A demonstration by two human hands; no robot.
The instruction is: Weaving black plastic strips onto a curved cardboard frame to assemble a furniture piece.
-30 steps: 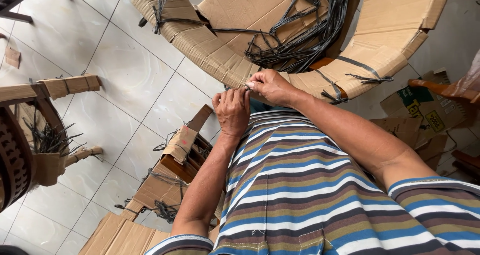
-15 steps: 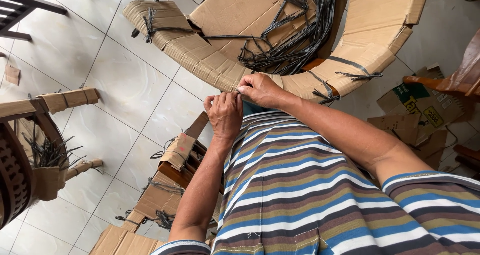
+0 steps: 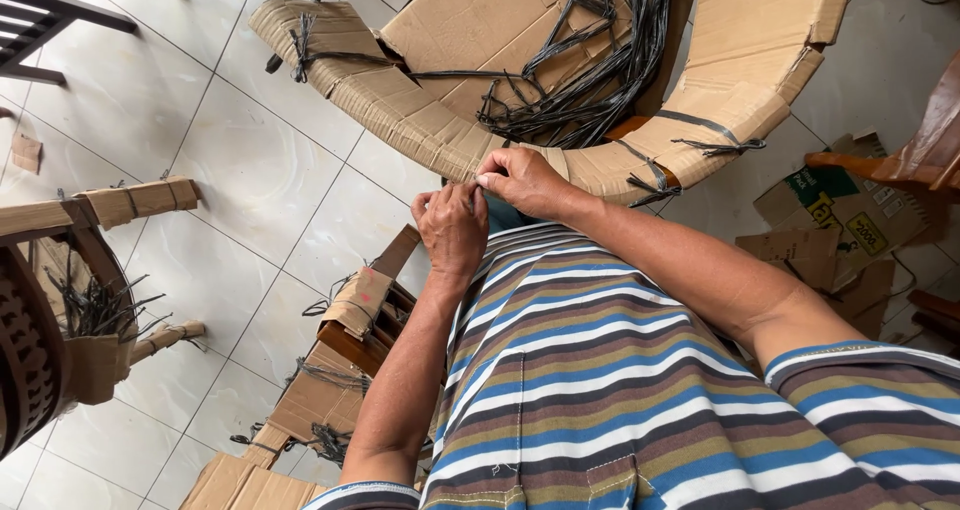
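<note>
Cardboard-wrapped chair frame [image 3: 560, 160] tilted across far centre of view, curved rim close against striped shirt [image 3: 600, 380]. Left hand [image 3: 452, 232] and right hand [image 3: 520, 182] together at near edge of rim, fingertips touching each other and pinching at cardboard wrapping there; what sits between fingertips too small to tell. Right hand closed in a pinch, knuckles up; left hand just below it, fingers curled upward toward same spot. Bundle of black plastic straps [image 3: 590, 90] lying loose inside frame, far from hands, some strands tied round rim at left [image 3: 300, 45] and right [image 3: 715, 148]. White tiled floor [image 3: 200, 170] underneath. More cardboard-wrapped wooden parts [image 3: 350, 340] near left of left forearm, with black strap ends showing. Another wrapped wooden piece [image 3: 110, 205] at left edge, well apart from hands. Flattened printed cardboard boxes [image 3: 840, 220] on floor at right, beside right forearm. Dark chair frame [image 3: 50, 20] at far left corner
</note>
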